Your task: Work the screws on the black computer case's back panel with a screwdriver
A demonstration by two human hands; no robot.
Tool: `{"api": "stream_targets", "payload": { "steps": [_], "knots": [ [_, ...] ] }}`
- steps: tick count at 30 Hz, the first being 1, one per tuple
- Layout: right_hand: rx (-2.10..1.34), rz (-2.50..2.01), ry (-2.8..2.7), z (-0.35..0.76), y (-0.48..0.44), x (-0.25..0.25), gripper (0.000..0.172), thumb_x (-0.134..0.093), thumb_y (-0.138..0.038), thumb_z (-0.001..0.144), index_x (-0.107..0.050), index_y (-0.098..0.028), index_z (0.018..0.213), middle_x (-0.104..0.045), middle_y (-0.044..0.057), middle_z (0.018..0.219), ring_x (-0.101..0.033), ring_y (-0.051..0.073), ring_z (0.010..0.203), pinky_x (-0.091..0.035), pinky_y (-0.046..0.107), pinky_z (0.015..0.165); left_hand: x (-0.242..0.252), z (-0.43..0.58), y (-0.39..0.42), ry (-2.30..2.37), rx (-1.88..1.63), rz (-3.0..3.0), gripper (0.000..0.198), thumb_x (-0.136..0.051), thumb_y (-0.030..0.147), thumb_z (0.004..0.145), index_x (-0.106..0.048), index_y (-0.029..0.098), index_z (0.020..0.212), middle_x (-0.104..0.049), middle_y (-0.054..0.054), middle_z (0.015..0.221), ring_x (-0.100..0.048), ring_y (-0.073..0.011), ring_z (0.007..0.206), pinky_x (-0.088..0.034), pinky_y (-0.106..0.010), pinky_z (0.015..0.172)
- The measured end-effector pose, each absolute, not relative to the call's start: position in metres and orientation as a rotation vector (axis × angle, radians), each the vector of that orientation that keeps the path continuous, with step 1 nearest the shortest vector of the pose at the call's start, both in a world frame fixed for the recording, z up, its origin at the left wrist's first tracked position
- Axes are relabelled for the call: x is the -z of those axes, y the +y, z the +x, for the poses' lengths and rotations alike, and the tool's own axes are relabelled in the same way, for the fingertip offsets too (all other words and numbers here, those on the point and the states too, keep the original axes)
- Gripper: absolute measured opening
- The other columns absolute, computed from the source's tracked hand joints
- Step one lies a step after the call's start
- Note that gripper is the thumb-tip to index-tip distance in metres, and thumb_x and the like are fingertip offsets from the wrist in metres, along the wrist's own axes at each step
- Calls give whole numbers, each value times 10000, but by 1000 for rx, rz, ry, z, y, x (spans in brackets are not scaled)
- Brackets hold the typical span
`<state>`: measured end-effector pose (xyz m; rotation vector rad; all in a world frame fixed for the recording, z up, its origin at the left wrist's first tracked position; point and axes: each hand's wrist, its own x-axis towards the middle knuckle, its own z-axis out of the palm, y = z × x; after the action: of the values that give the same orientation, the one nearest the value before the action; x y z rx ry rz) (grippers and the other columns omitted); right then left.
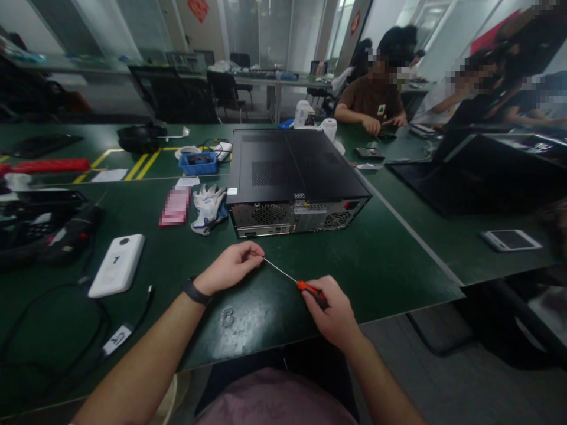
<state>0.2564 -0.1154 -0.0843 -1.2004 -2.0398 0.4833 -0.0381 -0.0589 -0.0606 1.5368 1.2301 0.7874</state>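
My right hand [333, 313] is closed round the red and black handle of a thin screwdriver [292, 278]. Its metal shaft runs up and left to my left hand [233, 267], whose fingertips pinch the tip. Whether a screw sits at the tip is too small to tell. Both hands hover over the dark green table [381, 265], just in front of a black desktop computer case [292, 177] that lies on its side with the rear panel and fan grilles facing me.
White work gloves [209, 206] and a pink pad [175, 208] lie left of the case. A white device [117, 264], cables and black tools sit further left. A blue tray [198, 162] stands behind. A phone [510, 239] lies right. Other people sit at the far tables.
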Motion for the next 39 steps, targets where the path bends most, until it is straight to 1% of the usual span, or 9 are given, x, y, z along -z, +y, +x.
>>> {"api": "stream_targets", "payload": {
  "steps": [4, 7, 11, 15, 20, 24, 30, 35, 39],
  "knots": [
    [-428, -1232, -1928, 261, -116, 80, 91, -589, -273, 1019, -658, -259, 1076, -720, 46, 890, -702, 215, 778, -588, 359, 679, 44, -4, -45, 1121, -997, 1208, 305, -816, 394, 835, -703, 184, 1025, -718, -19, 878, -664, -150, 794, -500, -274, 701],
    [-352, -1245, -1859, 264, -113, 74, 144, -588, -255, 1016, -644, -262, 1149, -721, 49, 904, -711, 217, 777, -593, 356, 672, 34, 22, -29, 980, -1131, 909, 339, -913, 348, 745, -748, 157, 971, -713, -18, 802, -627, -121, 718, -460, -248, 645],
    [-196, -1242, -1811, 265, -104, 64, 242, -592, -225, 1007, -627, -265, 1243, -743, 72, 967, -735, 229, 815, -617, 372, 702, 28, 51, -8, 896, -1194, 795, 426, -964, 392, 679, -764, 155, 970, -723, -23, 847, -624, -98, 725, -463, -219, 633],
    [-66, -1167, -1808, 263, -91, 54, 248, -618, -197, 999, -629, -228, 1244, -731, 53, 923, -717, 201, 773, -605, 344, 685, 24, 64, 2, 823, -1247, 690, 500, -984, 437, 651, -771, 141, 993, -711, -17, 857, -609, -77, 714, -474, -192, 626],
    [16, -1144, -1814, 256, -81, 43, 225, -630, -187, 999, -645, -199, 1224, -728, 40, 892, -701, 177, 746, -587, 321, 685, 19, 68, 3, 760, -1298, 556, 464, -998, 374, 649, -753, 120, 951, -661, 16, 795, -577, -52, 667, -453, -160, 576],
    [39, -1162, -1815, 250, -81, 40, 218, -630, -193, 1002, -660, -182, 1217, -756, 62, 933, -735, 192, 802, -604, 329, 730, 14, 69, 3, 719, -1315, 440, 342, -961, 263, 709, -737, 113, 918, -651, 26, 781, -566, -38, 625, -431, -143, 529],
    [72, -1215, -1831, 245, -82, 37, 208, -632, -219, 1003, -690, -165, 1195, -778, 77, 953, -752, 202, 821, -610, 332, 749, 4, 71, 2, 713, -1305, 291, 63, -747, 159, 935, -722, 103, 924, -652, 21, 771, -554, -16, 553, -405, -133, 486],
    [68, -1254, -1816, 238, -83, 31, 197, -620, -229, 1007, -700, -172, 1178, -785, 76, 966, -755, 199, 837, -614, 334, 777, 0, 73, 1, 749, -1303, 211, 118, -718, 146, 961, -690, 121, 849, -650, 23, 756, -531, -8, 518, -380, -132, 455],
    [49, -1272, -1817, 233, -83, 28, 197, -607, -235, 1012, -694, -188, 1182, -776, 60, 945, -747, 182, 808, -603, 306, 733, -3, 73, 1, 777, -1285, 183, 123, -681, 128, 981, -697, 131, 858, -636, 33, 740, -523, 0, 509, -374, -127, 461]
  ]
}}
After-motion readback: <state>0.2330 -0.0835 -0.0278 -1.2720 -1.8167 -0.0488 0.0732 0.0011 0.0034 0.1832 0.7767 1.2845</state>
